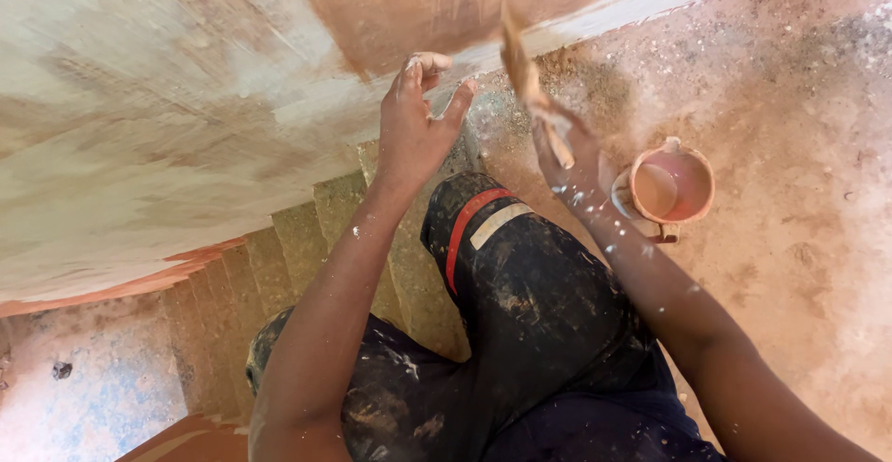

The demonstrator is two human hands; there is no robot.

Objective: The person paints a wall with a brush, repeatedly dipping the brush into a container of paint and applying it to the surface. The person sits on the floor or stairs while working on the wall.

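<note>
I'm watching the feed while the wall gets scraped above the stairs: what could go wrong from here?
1. The person crouches at the top of the steps, so a shift of weight could mean a slip downward.
2. The tub sits close behind the right hand holding the scraper; a backward elbow could tip it.
3. The left hand is near the wall beside the blade, so a stray stroke might catch the fingers.

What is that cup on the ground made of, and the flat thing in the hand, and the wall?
The cup looks like plastic: thin smooth rim, moulded handle, coated in pinkish paste. The flat tool in the right hand seems wooden or metal; crusted tan paste hides its surface. The wall looks like plaster or filler, matte, with streaky cream and reddish smears. The left hand touches it.
</note>
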